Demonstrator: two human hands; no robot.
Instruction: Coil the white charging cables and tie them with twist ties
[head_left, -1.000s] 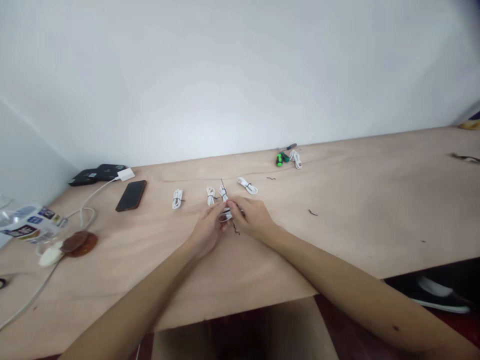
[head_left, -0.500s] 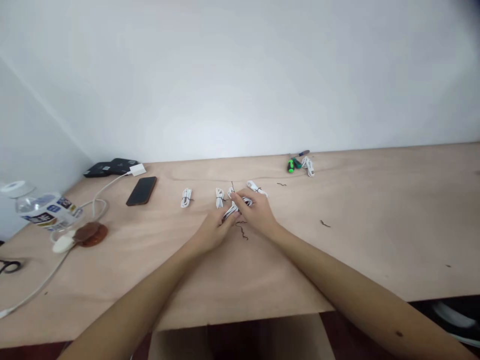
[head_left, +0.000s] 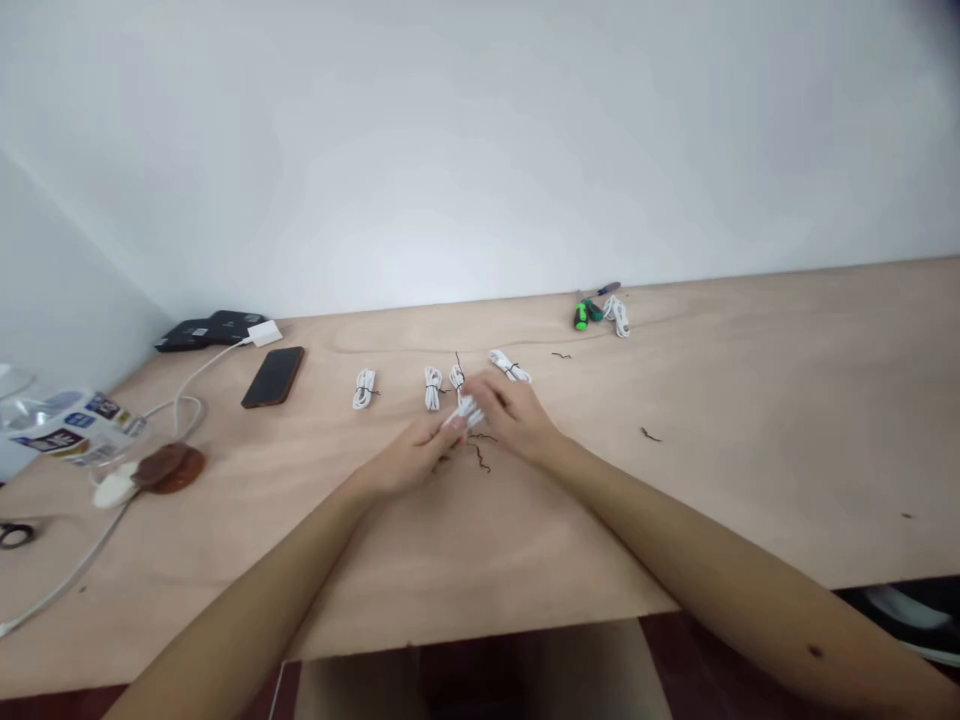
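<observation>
Your left hand and right hand pinch the white cable coil between nearly closed fingers. The coil looks light and limp: hold it at its middle.

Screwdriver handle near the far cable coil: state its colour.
The screwdriver handle is bright green, shown in the head view.

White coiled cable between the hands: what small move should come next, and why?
Probably hold the white coiled cable firmly with the left hand and right hand, then twist a thin black wire round it: the white cable coil beside it is bound so.
</observation>
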